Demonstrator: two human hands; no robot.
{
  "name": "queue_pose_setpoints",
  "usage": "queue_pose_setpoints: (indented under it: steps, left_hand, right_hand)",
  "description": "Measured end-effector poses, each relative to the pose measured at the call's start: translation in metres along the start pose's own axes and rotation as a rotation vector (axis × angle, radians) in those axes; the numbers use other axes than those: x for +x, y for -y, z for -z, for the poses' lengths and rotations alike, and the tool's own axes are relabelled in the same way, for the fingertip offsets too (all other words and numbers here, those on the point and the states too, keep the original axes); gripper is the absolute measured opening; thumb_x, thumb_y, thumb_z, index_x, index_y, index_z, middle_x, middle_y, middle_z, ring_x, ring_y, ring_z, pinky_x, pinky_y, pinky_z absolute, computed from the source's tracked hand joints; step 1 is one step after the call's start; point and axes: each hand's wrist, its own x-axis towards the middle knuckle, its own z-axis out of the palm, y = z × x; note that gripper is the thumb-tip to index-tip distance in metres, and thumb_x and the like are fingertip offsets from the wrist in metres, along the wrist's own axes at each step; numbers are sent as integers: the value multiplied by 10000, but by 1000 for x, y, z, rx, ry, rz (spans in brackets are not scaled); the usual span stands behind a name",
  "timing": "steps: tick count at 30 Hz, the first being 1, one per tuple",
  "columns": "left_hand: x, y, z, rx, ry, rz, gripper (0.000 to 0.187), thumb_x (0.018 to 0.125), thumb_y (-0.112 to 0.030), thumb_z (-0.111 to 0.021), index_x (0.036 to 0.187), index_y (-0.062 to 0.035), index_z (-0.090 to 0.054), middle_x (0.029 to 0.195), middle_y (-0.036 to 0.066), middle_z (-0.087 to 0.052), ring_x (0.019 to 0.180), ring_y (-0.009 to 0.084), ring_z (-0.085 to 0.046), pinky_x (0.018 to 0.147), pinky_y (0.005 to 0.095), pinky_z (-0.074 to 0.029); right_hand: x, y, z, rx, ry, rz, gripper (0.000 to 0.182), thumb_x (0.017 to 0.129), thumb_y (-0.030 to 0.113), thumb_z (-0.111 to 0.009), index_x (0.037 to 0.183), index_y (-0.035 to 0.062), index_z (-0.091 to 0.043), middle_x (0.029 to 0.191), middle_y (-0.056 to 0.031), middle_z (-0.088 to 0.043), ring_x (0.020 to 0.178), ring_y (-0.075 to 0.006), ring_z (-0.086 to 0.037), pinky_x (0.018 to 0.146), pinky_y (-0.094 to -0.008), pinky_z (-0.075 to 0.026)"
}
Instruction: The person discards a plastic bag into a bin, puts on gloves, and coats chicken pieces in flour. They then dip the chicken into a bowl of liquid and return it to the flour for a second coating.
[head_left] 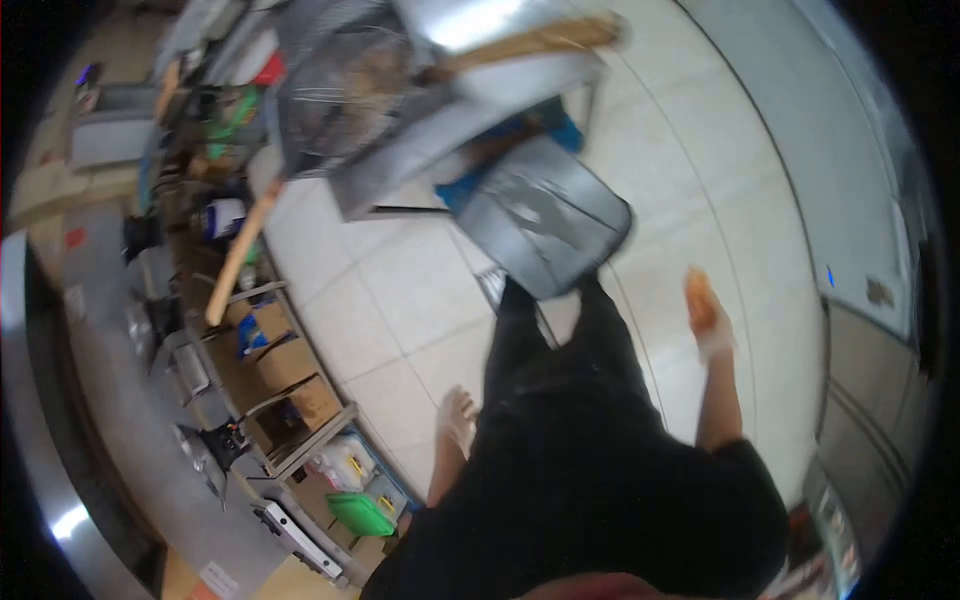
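An orange-brown item point(697, 278), too blurred to be identified, is held in the right hand point(711, 325), out to the side of the body and above the floor point(410, 300). The fingers appear to be closed around it, and a thin clear glove is worn, its edge seen at the wrist. By the other side of the body, the left hand point(456, 417) is hung low, also covered by a pale, see-through glove. Nothing can be made out in it, and how far its fingers are spread cannot be told.

Between the hands, dark trousers point(510, 345) are seen, with a grey bin point(545, 215) placed directly in front of them. Blue plastic point(567, 135) is shown at its far edge. Beyond the bin, a metal table point(420, 130) is seen, with a length of wood point(530, 42) laid along it.

To the left, a shelf point(320, 445) is filled with boxes point(290, 365), and a green tray point(360, 513) is set near its closer end. A wooden strip point(243, 253) is slanted above the shelf. The right side is taken up by a white cabinet point(850, 170).
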Motion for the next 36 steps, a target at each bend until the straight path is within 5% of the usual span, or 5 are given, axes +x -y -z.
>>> queue_pose_setpoints:
  steps: [6, 9, 13, 32, 36]
  left_hand:
    - [76, -66, 45, 74, 17, 161, 539, 1042, -423, -621, 1496, -154, -510, 1394, 108, -590, 1203, 265, -569, 994, 440, -507]
    - [102, -119, 69, 149, 106, 29, 538, 1028, -410, -654, 1480, -151, -521, 1393, 108, -593, 1203, 261, -568, 981, 449, -508]
    - [174, -170, 87, 403, 92, 71, 485, 1025, -376, -672, 1440, -164, -536, 1303, 95, -639, 1138, 266, -597, 905, 467, -540]
    - [184, -296, 23, 834, 302, -93, 479, 1044, -370, -669, 1442, -124, -566, 1314, 98, -653, 1191, 242, -604, 935, 437, -536]
    - [169, -296, 29, 953, 236, -56, 478, 1042, -366, -674, 1440, -124, -564, 1287, 89, -659, 1186, 241, -608, 932, 439, -533]
  right_hand:
    - [-62, -50, -86, -1203, -409, -30, 494, 1051, 227, -651, 1494, 28, -559, 1448, -88, -635, 1229, -168, -653, 1019, -266, -552]
    - [-61, -89, -108, -7, -104, 35, 470, 1029, 209, -688, 1460, 46, -592, 1374, -62, -665, 1141, -110, -661, 832, -163, -563]
    - [-102, -135, -126, 133, -38, 83, 577, 951, 206, -767, 1464, 31, -569, 1368, -51, -653, 1153, -148, -653, 844, -190, -569]
    - [-118, -269, -126, 269, -543, 196, 409, 973, 342, -722, 1290, 107, -615, 1025, -30, -661, 793, -132, -621, 595, -238, -493]
    - [-13, -302, -65, -444, -495, 381, 529, 846, 116, -796, 1342, 104, -614, 1099, -75, -661, 990, -209, -666, 818, -320, -584]
